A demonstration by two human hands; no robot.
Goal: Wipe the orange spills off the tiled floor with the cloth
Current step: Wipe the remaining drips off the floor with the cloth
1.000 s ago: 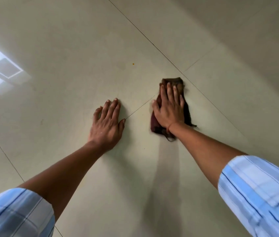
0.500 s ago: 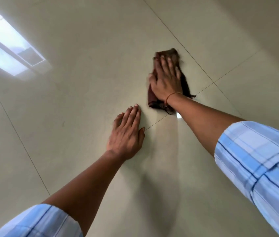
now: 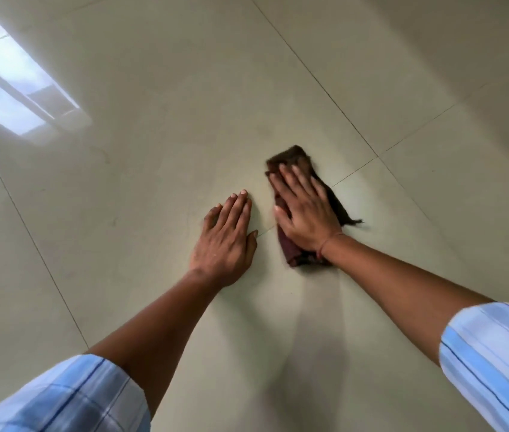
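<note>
Our dark brown cloth [image 3: 306, 210] lies folded on the tiled floor [image 3: 153, 135], just beside a grout joint. Our right hand [image 3: 304, 213] presses flat on it, grip spread; our left hand [image 3: 226, 241] rests flat just beside, fingers together.

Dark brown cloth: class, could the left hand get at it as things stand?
Probably yes. The left hand lies flat on bare tile beside the dark brown cloth; nothing lies between, though the right hand covers most of it.

Blue-striped rolled sleeves [image 3: 496, 363], thin wrist thread [image 3: 328, 243]
</note>
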